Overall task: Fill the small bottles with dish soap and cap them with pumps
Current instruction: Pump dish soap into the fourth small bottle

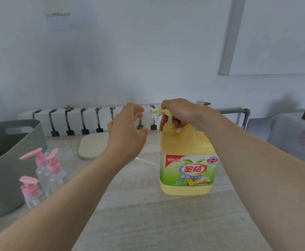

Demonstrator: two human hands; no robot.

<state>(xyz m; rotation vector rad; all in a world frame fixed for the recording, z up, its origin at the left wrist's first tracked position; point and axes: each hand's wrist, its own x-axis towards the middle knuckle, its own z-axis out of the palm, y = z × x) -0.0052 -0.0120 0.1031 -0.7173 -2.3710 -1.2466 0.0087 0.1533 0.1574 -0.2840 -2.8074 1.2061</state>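
A large yellow dish soap jug (188,160) stands on the table right of centre, with its yellow pump (166,113) raised. My right hand (180,111) lies over the pump head, fingers curled round it. My left hand (126,131) holds a small clear bottle (149,117) on its side, its open mouth against the pump's spout. At the left, three small clear bottles with pink pumps (47,171) stand upright next to each other. A thin clear pump tube (145,161) lies on the table beside the jug.
A grey plastic basket (5,160) stands at the far left, close to the pink-capped bottles. A pale rounded mat (92,147) lies at the back of the table. Behind it runs a white radiator (86,118) along the wall.
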